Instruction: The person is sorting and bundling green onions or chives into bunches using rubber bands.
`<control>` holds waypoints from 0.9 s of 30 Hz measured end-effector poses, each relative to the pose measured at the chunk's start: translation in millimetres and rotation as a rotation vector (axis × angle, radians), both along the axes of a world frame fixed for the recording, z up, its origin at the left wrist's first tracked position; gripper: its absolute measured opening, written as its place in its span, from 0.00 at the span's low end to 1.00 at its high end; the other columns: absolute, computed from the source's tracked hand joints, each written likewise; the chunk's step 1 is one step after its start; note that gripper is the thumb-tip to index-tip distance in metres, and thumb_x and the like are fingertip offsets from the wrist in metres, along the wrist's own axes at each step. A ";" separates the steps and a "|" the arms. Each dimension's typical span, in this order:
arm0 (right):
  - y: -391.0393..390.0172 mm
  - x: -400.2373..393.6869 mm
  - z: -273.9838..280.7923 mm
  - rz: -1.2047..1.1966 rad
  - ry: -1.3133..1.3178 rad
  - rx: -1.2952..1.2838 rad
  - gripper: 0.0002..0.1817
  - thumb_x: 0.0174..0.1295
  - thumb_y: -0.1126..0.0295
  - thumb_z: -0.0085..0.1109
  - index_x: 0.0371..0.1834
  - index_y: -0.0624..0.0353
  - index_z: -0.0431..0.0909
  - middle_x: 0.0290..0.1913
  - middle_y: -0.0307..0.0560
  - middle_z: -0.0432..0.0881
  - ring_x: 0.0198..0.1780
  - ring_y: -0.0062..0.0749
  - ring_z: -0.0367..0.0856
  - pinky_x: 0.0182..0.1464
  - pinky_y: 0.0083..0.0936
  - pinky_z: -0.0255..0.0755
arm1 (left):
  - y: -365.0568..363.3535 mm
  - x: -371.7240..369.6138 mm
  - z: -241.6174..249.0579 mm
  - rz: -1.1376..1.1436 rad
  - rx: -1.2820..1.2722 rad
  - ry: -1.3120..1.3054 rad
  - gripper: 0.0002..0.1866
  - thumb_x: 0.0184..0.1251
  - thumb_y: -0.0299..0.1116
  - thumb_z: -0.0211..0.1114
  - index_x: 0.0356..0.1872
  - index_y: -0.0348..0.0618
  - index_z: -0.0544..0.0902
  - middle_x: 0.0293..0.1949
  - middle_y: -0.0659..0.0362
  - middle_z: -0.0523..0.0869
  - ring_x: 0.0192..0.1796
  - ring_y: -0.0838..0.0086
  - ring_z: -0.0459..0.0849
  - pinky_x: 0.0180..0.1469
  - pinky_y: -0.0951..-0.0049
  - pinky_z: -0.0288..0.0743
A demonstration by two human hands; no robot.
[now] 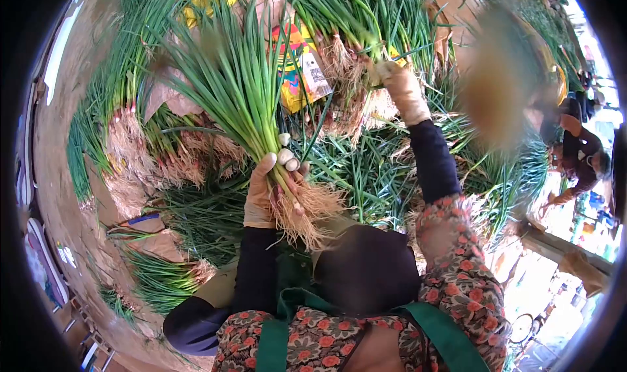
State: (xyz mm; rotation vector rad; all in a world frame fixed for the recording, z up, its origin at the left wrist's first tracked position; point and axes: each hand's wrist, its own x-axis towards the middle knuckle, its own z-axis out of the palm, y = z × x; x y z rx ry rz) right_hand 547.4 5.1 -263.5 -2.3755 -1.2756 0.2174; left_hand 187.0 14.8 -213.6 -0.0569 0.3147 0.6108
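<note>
My left hand (260,192), gloved, is closed around the lower stems of a bunch of spring onions (251,104). Its green tops fan up and left, and pale roots (304,215) hang below the fist. White bulbs (286,158) bulge beside the thumb. My right hand (403,92), in a pale glove, is stretched forward to a heap of spring onions (343,19). Its fingers are bent in at the bulbs and stems there, closed on them; the fingertips are partly hidden among the plants.
A colourful printed bag (304,71) lies among the onions ahead. Loose green leaves (372,169) cover the ground before me. More rooted bunches (127,124) lie left. Another person (584,150) is at the far right. Blurred spots on the lens hide part of the right side.
</note>
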 end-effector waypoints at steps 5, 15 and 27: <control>-113.1 1.4 21.4 -0.516 0.591 0.767 0.13 0.63 0.59 0.54 0.42 0.55 0.80 0.23 0.35 0.75 0.21 0.14 0.66 0.22 0.14 0.60 | 5.7 3.4 -32.1 -0.026 0.166 0.055 0.18 0.64 0.31 0.59 0.53 0.43 0.68 0.32 0.63 0.76 0.40 0.73 0.78 0.52 0.65 0.71; -112.7 -24.1 23.3 -0.099 0.102 0.231 0.13 0.64 0.65 0.53 0.51 0.50 0.73 0.49 0.52 0.79 0.42 0.39 0.82 0.44 0.30 0.74 | 2.8 18.5 -32.2 -0.023 0.138 0.112 0.16 0.65 0.33 0.58 0.52 0.43 0.69 0.33 0.62 0.76 0.38 0.70 0.78 0.41 0.64 0.76; -48.7 -149.3 10.1 0.858 0.108 0.219 0.17 0.62 0.65 0.51 0.52 0.58 0.74 0.44 0.55 0.80 0.44 0.45 0.81 0.46 0.34 0.75 | 16.0 -6.4 -48.5 -0.244 0.306 0.298 0.27 0.62 0.37 0.59 0.60 0.36 0.67 0.48 0.43 0.79 0.37 0.59 0.84 0.39 0.60 0.82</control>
